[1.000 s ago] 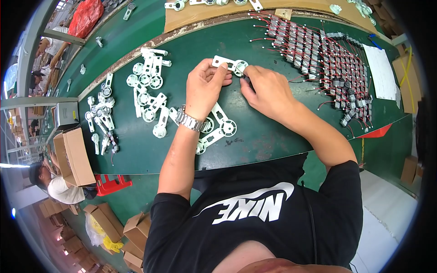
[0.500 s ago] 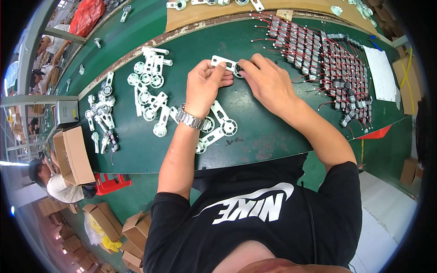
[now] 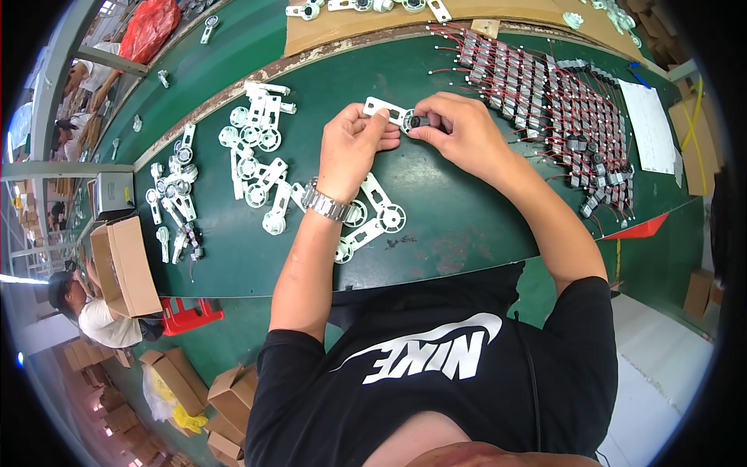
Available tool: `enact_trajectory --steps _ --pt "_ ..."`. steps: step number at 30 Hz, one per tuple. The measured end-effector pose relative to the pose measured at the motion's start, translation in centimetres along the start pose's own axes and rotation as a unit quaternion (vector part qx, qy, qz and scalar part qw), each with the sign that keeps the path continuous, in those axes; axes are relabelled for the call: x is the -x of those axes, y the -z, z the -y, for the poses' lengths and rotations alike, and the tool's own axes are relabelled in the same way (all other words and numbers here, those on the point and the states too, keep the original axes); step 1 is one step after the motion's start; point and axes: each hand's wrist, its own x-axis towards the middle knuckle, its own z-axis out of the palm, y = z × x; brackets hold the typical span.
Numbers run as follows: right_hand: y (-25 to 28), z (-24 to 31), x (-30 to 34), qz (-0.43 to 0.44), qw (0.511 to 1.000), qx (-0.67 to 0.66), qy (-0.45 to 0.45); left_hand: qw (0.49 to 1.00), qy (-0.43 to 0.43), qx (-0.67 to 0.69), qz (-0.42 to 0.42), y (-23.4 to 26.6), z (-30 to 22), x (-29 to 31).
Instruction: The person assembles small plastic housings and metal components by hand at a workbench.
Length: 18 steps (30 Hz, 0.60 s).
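Note:
My left hand (image 3: 352, 148), with a metal watch on its wrist, pinches a pale mint plastic bracket (image 3: 383, 107) between thumb and fingers. The bracket has a slotted flat end and a round ring end pointing right. At that ring, my right hand (image 3: 464, 136) is closed on a small dark cylindrical piece (image 3: 421, 121), held between thumb and fingertips. The piece touches or sits in the ring; how deep, I cannot tell. Similar brackets (image 3: 373, 226) lie near my left wrist, and a looser pile (image 3: 257, 144) lies farther left.
Rows of small grey-and-black motor-like parts (image 3: 506, 78) with red wires cover the table's right side, beside a white sheet (image 3: 652, 124). More assembled parts (image 3: 177, 187) lie at far left. A green belt (image 3: 241, 31) carrying spaced parts runs beyond a raised edge. A cardboard box (image 3: 128, 265) stands left.
My right fingers have turned and drawn back slightly, uncovering the dark piece at the ring. My left hand barely moved. Parts on the belt shifted slightly down and left.

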Motion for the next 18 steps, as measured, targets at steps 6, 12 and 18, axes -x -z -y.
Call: enact_trajectory --steps 6,12,18 --pt "0.3 0.8 0.2 -0.021 0.998 0.041 0.048 1.000 0.006 -0.002 0.011 -0.1 -0.2 0.1" --pt "0.5 1.0 0.2 -0.002 1.000 0.017 0.008 1.000 0.006 -0.003 0.009 0.0 -0.1 0.1" --pt "-0.1 0.1 0.1 -0.061 0.995 -0.009 0.077 1.000 -0.005 0.028 0.007 0.1 -0.3 0.1"
